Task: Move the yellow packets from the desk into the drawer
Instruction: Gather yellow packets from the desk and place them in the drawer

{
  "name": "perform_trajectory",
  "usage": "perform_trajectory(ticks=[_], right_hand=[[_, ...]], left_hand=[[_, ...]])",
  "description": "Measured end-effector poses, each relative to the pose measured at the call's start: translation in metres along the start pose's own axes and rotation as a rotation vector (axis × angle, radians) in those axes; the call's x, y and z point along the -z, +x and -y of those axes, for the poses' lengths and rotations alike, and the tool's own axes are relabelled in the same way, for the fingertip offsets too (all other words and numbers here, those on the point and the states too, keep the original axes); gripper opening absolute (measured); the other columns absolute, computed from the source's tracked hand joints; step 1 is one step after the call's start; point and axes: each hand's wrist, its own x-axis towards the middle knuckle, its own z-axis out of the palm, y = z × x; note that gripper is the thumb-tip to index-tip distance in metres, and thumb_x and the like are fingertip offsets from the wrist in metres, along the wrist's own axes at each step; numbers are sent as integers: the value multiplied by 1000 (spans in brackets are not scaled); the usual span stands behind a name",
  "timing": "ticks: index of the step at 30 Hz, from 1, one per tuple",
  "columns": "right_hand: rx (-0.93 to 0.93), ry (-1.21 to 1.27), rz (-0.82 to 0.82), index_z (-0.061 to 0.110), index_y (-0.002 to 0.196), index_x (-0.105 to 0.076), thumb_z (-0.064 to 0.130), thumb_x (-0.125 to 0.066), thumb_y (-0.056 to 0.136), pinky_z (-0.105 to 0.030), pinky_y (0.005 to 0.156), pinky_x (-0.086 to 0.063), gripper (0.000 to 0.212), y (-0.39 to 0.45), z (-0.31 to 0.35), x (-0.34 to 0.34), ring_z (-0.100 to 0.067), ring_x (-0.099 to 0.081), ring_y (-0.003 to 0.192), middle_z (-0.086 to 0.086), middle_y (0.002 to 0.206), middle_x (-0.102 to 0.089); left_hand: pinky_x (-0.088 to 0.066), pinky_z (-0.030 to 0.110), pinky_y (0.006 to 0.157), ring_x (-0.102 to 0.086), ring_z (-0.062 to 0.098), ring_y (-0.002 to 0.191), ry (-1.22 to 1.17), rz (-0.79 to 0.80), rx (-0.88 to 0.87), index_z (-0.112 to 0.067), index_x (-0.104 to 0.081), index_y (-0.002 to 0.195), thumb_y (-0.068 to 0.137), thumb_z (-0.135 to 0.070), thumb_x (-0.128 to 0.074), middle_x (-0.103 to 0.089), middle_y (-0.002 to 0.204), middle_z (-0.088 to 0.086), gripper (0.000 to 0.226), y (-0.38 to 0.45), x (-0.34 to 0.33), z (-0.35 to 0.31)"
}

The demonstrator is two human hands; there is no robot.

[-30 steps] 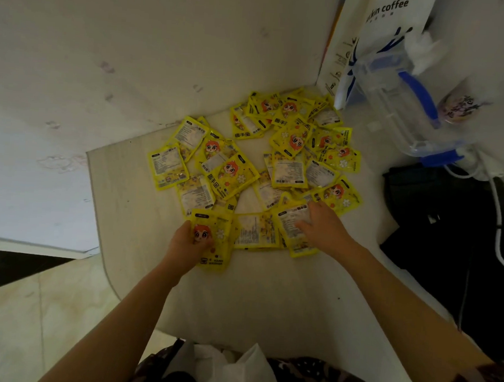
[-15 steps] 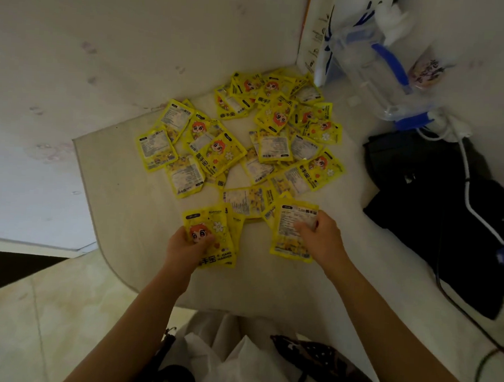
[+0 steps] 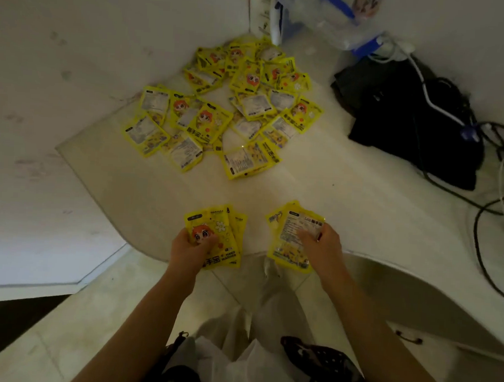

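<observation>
Several yellow packets (image 3: 220,112) lie spread over the far corner of the white desk (image 3: 318,195). My left hand (image 3: 189,250) grips a small stack of yellow packets (image 3: 221,230) with a cartoon face up, held at the desk's front edge. My right hand (image 3: 319,248) holds another few yellow packets (image 3: 289,231), label side up, also over the front edge. A drawer front with a dark handle (image 3: 408,337) shows below the desk at the lower right; it looks closed.
A black bag (image 3: 402,120) with white and black cables (image 3: 496,188) lies on the desk's right. A clear plastic jug with a blue handle (image 3: 332,21) and a paper bag (image 3: 270,14) stand in the back corner. Walls enclose the desk at left and back.
Both hands have pulled back from the pile to the desk's front edge, each carrying packets. The view has tilted down, so the floor and my legs show.
</observation>
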Motion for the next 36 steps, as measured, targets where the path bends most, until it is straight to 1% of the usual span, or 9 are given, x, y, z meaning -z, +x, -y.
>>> perform_trajectory(ticks=[6,10,13,16,19,21,24,30,36], right_hand=[[-80,135,-104,7,111,-59,20,-64,87,-42,78,-57,28,-61,-39,6,-25,-67,92,-11,106,-68],[-121,149,-190,7,115,-59,20,-62,89,-28,71,-51,29,-91,-64,24,-23,-65,93,-9,105,-67],[-138,169,-272,8,115,-60,19,-62,88,-34,81,-53,29,-113,-86,39,-25,-65,96,-8,106,-68],[-187,196,-328,11,115,-61,22,-64,86,-43,88,-54,31,-136,-112,54,-26,-65,99,-8,107,-69],[-232,231,-365,13,113,-61,26,-64,86,-46,88,-54,30,-162,-144,72,-25,-65,99,-6,106,-69],[-263,266,-403,11,112,-61,26,-64,86,-45,87,-55,30,-181,-170,86,-25,-65,98,-7,105,-69],[-301,294,-452,9,110,-62,24,-65,86,-39,84,-55,29,-212,-208,106,-24,-65,96,-6,103,-69],[-363,397,-515,12,109,-61,22,-63,86,-45,87,-55,25,-286,-290,148,-24,-66,97,-5,102,-70],[-435,479,-609,12,103,-59,19,-63,88,-41,84,-55,17,-363,-366,192,-24,-65,93,-4,96,-66]], left_hand=[[-55,53,84,-69,33,92,112,114,7,-10,-62,105,85,-5,-67,-71,100,14,22,-32,13,22],[-55,55,85,-69,33,93,191,220,-33,-9,-62,106,85,-6,-68,-71,101,15,22,-47,4,33],[-54,54,87,-68,31,95,272,273,-68,-12,-64,106,85,-10,-69,-71,101,12,22,-60,-9,42],[-55,48,86,-67,26,95,349,349,-110,-16,-64,108,85,-13,-69,-71,102,7,24,-80,-29,52],[-53,33,74,-65,18,90,393,419,-139,-20,-62,105,83,-10,-69,-69,99,0,25,-105,-49,66],[-49,28,66,-64,16,86,420,448,-148,-19,-62,103,82,-10,-71,-68,95,-1,25,-126,-63,80],[-47,27,63,-64,15,83,470,495,-154,-24,-60,92,81,-11,-72,-67,91,-3,21,-160,-82,108],[-51,31,72,-67,19,88,580,579,-137,-18,-61,102,80,-15,-73,-70,98,3,25,-235,-109,184],[-47,27,63,-67,16,82,593,667,-81,-18,-62,100,80,-13,-74,-71,95,2,23,-315,-138,259]])
